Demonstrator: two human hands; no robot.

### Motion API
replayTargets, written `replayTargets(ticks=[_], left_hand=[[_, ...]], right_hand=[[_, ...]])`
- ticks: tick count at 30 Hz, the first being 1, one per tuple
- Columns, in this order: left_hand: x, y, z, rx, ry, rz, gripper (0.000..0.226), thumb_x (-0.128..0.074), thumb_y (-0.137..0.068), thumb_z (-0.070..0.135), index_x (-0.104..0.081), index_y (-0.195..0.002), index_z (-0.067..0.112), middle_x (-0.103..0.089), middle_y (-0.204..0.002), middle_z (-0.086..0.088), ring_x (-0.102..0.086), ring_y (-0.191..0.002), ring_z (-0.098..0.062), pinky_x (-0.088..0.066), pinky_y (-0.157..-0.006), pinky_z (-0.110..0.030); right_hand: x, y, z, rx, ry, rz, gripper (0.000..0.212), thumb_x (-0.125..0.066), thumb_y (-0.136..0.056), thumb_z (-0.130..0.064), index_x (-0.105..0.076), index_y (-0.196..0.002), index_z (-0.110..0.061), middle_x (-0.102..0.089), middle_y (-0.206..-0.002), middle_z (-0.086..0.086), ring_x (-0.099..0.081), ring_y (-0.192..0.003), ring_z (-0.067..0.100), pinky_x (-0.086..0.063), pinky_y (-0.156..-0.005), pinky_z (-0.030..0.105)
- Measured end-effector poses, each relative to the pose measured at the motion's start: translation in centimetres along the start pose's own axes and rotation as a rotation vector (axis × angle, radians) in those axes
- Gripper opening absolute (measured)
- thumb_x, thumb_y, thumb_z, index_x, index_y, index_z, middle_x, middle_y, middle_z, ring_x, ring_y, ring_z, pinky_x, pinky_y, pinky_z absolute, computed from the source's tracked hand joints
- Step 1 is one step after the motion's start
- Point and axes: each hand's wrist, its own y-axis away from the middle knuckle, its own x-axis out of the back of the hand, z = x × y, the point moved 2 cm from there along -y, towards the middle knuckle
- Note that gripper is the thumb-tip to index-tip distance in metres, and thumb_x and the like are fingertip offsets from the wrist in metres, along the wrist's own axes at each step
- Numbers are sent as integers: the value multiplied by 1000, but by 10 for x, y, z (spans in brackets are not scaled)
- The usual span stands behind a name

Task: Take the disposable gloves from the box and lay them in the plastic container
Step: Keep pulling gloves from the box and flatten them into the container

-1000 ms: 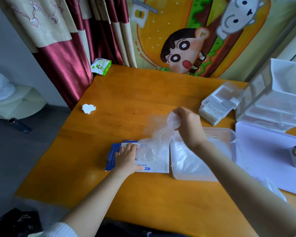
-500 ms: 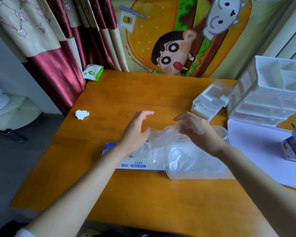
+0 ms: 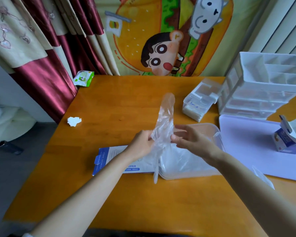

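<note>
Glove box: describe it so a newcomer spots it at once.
On the wooden table, look just left of the clear plastic container. The glove box lies flat there, white with a blue edge, unlike the small open carton standing far right.

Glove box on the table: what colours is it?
The glove box is white and blue; head view.
</note>
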Motion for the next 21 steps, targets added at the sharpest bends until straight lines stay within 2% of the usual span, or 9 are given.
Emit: replayTargets(ticks=[2, 4, 7, 10, 12, 15, 17, 19, 21], left_hand=[[-7, -3, -4, 42, -13, -26, 37, -53, -89, 40, -61, -86, 4, -61, -82, -9, -49, -76, -14, -39, -65, -33], [-10, -2, -4, 68, -36, -48, 19, -48, -95, 26, -58, -85, 13, -50, -76, -6, -42, -72, -15, -32, -63, -33], [-6, 1, 1, 119, 37, -9, 26, -41, -101, 21, -63, -99, 8, -57, -86, -6, -52, -80, -18, -38, -69, -31], [1, 12, 9, 239, 341, 128, 48, -26, -102, 47, -58, -124, 17, -60, -115, 2, -55, -107, -15, -40, -91, -30], [2, 15, 14, 275, 506, 132, 56, -15, -99, 57, -54, -122, 24, -59, -111, 7, -55, -103, -11, -39, -93, -30], [-5, 19, 25, 209, 443, 95, 34, -35, -96, 56, -52, -113, 32, -58, -101, 14, -65, -90, -9, -47, -77, -24], [-12, 15, 27, 179, 375, 152, 28, -52, -94, 43, -56, -113, 23, -60, -96, 15, -66, -82, -5, -46, -69, -18], [-18, 7, 26, 168, 303, 252, 16, -56, -93, 29, -64, -94, 15, -62, -79, 8, -57, -68, -6, -40, -58, -16], [-23, -5, 21, 178, 219, 336, 28, -50, -94, 23, -49, -67, 13, -44, -56, 6, -40, -53, -9, -31, -48, -16]], right_hand=[[-7, -1, 3, 16, 13, 22, 71, -75, -66, -50, -47, -124, -19, -68, -107, -1, -66, -96, 10, -54, -84, 30], [-10, -6, 5, 48, -36, 120, 41, -73, -81, -25, -54, -114, -11, -70, -93, 5, -68, -78, 12, -57, -73, 27], [-4, -5, 4, 120, -82, 217, 10, -58, -92, -7, -61, -92, 3, -62, -74, 11, -61, -60, 8, -56, -64, 21], [3, -3, 8, 112, -56, 274, 19, -53, -95, -6, -58, -76, -4, -59, -67, 5, -60, -56, 6, -54, -60, 18], [7, -3, 12, 92, -62, 311, 20, -53, -95, -8, -56, -75, -6, -59, -67, 4, -61, -55, 3, -56, -60, 20], [11, -3, 17, 80, -59, 319, 22, -52, -96, -11, -56, -75, -7, -59, -66, 3, -62, -56, 6, -58, -63, 24], [13, -3, 20, 78, -45, 313, 24, -52, -96, -13, -55, -73, -8, -58, -64, 1, -62, -57, 7, -58, -63, 25], [18, -5, 24, 73, -24, 342, 29, -51, -97, -13, -53, -69, -8, -55, -60, 0, -61, -56, 10, -58, -61, 25], [29, -8, 29, 68, 14, 411, 36, -49, -98, -13, -49, -63, -9, -50, -55, 0, -58, -51, 8, -56, -57, 25]])
